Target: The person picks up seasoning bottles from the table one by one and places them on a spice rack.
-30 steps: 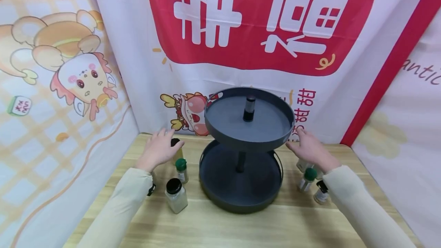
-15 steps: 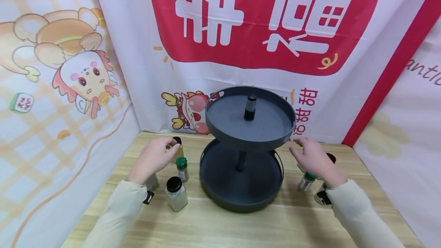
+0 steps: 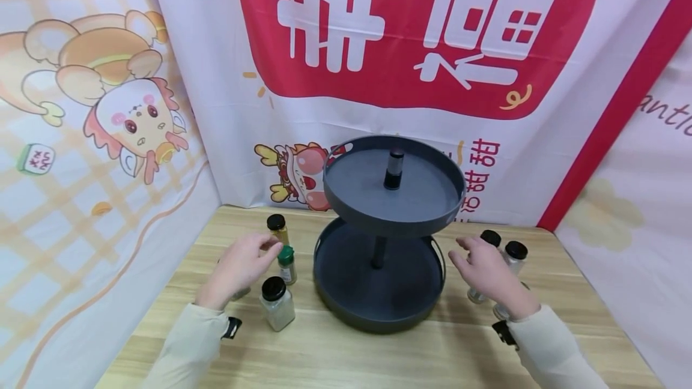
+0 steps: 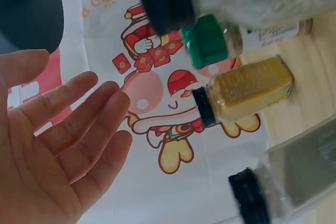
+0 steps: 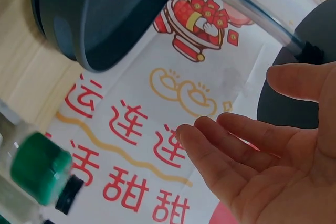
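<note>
A dark grey two-tier round tray [image 3: 346, 203] stands mid-table with a short post rising from its upper tier. To its left my left hand [image 3: 238, 272] hovers above the spice jars with relaxed fingers and holds nothing. Near it are a green-capped jar [image 3: 287, 270], a black-capped jar of pale contents [image 3: 279, 312] and a yellow jar [image 4: 252, 88]. On the other side my right hand [image 3: 489, 275] hangs over more jars, its fingers loosely bent and holding nothing. Two black-capped jars [image 3: 516, 252] show behind it; a green cap [image 5: 41, 167] appears in the right wrist view.
The wooden table [image 3: 373, 362] backs onto a printed cloth [image 3: 232, 113] with a red panel. Further cloths hang at the left and right. A grey-filled jar [image 4: 304, 166] lies partly hidden under my left hand in the head view.
Both hands have come down and slightly toward me, from beside the upper tier to over the jars. Their fingers are less spread. The tray and jars have stayed in place.
</note>
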The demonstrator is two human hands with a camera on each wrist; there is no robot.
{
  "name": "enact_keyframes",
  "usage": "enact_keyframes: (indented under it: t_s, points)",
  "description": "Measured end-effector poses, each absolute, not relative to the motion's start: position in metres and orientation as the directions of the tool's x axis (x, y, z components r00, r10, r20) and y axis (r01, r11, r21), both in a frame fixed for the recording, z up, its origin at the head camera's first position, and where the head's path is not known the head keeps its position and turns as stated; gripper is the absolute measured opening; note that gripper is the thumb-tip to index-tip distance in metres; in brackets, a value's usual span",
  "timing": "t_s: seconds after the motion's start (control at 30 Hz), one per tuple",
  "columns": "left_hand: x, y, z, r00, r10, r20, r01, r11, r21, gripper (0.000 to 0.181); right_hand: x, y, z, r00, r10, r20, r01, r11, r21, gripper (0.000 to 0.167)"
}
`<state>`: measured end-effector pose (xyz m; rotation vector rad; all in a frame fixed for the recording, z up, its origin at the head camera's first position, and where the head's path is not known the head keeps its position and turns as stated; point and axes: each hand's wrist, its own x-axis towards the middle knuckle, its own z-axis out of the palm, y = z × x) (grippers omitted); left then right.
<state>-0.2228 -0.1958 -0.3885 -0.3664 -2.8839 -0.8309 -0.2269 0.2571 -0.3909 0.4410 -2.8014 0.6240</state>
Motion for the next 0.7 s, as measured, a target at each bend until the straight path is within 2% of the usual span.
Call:
enact_keyframes:
  t_s: [0.4,0.7]
  points:
    - [-0.207,-0.198,-0.419,-0.960,0.189,0.205,0.273,0.792,0.546,0.026,-0.213,0.247,-0.418,-0.948,-0.218,0.230,-0.298,0.858,-0.418,0.042]
    - [-0.196,-0.199,-0.440,-0.960,0.187,0.209,0.276,0.759,0.589,0.041,-0.208,0.243,-0.439,-0.959,-0.198,0.204,-0.270,0.860,-0.434,0.044]
